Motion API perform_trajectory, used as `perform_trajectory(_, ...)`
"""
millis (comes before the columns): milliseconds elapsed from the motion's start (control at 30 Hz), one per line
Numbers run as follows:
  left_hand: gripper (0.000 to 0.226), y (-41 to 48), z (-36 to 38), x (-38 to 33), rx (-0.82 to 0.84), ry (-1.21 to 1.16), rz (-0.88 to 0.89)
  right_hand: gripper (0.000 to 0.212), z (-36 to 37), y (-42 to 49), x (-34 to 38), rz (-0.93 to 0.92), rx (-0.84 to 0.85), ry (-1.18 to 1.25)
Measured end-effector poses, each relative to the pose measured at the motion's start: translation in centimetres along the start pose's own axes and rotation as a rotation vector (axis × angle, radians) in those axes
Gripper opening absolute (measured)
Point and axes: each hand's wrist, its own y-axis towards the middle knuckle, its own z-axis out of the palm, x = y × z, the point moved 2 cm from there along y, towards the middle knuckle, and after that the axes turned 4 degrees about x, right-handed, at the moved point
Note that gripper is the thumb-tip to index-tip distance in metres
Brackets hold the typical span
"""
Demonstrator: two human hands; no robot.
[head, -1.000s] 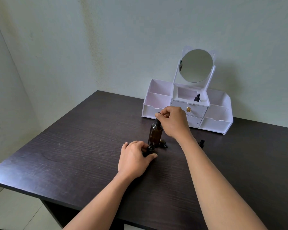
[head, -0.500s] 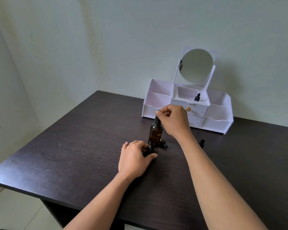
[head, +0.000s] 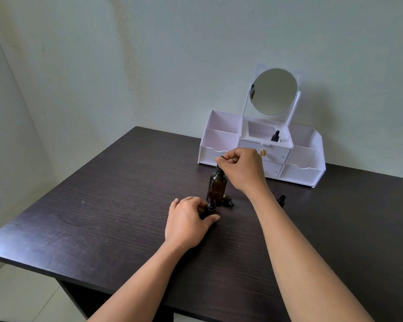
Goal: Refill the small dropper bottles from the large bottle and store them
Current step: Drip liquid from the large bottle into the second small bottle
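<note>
On the bench (head: 102, 217): small bottle (head: 210, 206) gripped by left hand (head: 186, 223); dropper (head: 219, 162) of large bottle (head: 216, 188) pinched by right hand (head: 242, 170).
Far organizer (head: 303, 174): one stored bottle (head: 275, 136).

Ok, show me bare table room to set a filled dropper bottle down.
Free: the table between the left hand and the left edge; also right of the loose small bottle beside the right forearm. Crowded: around the large bottle under the right hand.

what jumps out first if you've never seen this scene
Mid dark table, the right hand pinches the dropper top of the large amber bottle, and the left hand grips a small dropper bottle in front of it. Behind stands a white organizer with a round mirror.
</note>
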Motion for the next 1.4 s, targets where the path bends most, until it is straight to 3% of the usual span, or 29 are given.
perform_trajectory(800, 0.029, 0.0, 0.0, 0.1, 0.006, 0.005, 0.005, 0.012, 0.0, -0.4, 0.0, 0.004, 0.039, 0.005)
perform_trajectory(1400, 0.027, 0.0, 0.3, 0.1, -0.027, 0.001, 0.013, 0.015, -3.1, 1.0, 2.1, -0.056, -0.127, 0.106)
